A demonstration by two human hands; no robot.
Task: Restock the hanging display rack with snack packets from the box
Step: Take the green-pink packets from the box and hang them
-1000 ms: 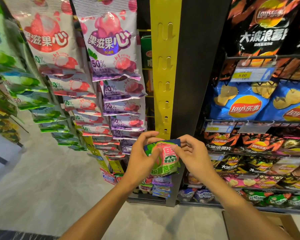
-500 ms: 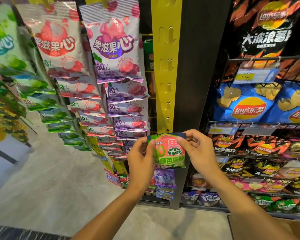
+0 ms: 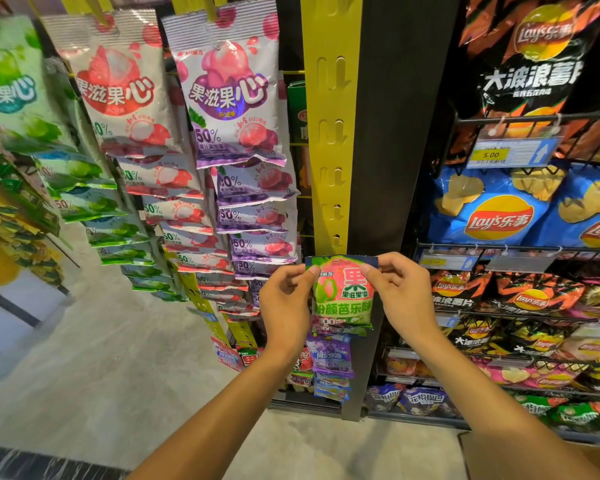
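Note:
A small green and pink snack packet (image 3: 342,299) is held upright in front of the lower end of the yellow hanging strip (image 3: 331,133). My left hand (image 3: 286,303) pinches its top left corner and my right hand (image 3: 402,296) pinches its top right corner. The packet's top edge sits just under the strip's lowest empty hooks. More small packets (image 3: 329,358) hang on the strip below it. A corner of the cardboard box (image 3: 534,459) shows at the bottom right.
Purple gummy packets (image 3: 232,98) and red ones (image 3: 122,95) hang on strips to the left, green ones (image 3: 11,84) further left. Wire shelves of Lay's chip bags (image 3: 499,216) fill the right. Grey floor (image 3: 101,368) lies below left.
Both hands have raised the packet and straightened it, bringing its top edge up to the bottom of the yellow strip. The view has tilted a little.

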